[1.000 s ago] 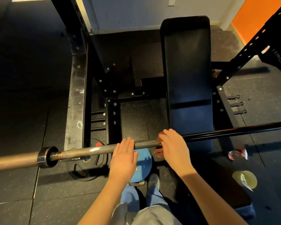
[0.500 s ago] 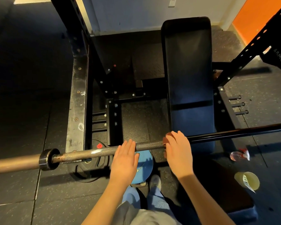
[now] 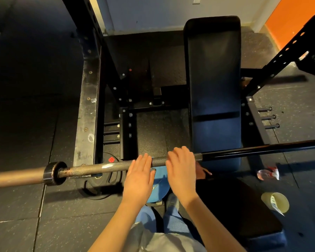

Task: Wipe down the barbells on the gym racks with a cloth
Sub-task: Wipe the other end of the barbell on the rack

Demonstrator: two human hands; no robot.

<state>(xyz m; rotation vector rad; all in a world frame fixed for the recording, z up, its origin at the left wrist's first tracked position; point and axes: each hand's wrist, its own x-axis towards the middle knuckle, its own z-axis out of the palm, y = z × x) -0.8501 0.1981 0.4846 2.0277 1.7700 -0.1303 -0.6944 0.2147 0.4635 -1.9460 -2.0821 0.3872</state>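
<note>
The barbell (image 3: 107, 167) runs across the view at waist height; its knurled shaft is rusty on the left and black on the right. My left hand (image 3: 138, 179) rests on the shaft with straight fingers. Just to its right, my right hand (image 3: 181, 171) curls over the shaft and holds a reddish-brown cloth (image 3: 203, 172) against it. Only a corner of the cloth shows, below that hand. The collar and sleeve (image 3: 16, 177) stick out at the far left.
A black padded bench (image 3: 215, 79) stands beyond the bar between the rack uprights (image 3: 87, 106). On the floor lie a black weight plate (image 3: 96, 186), a blue plate (image 3: 160, 184), a spray bottle (image 3: 267, 173) and a yellow cup (image 3: 275, 202).
My right hand slid right along the shaft with the cloth, then back left toward my left hand. The left hand stayed in place on the bar.
</note>
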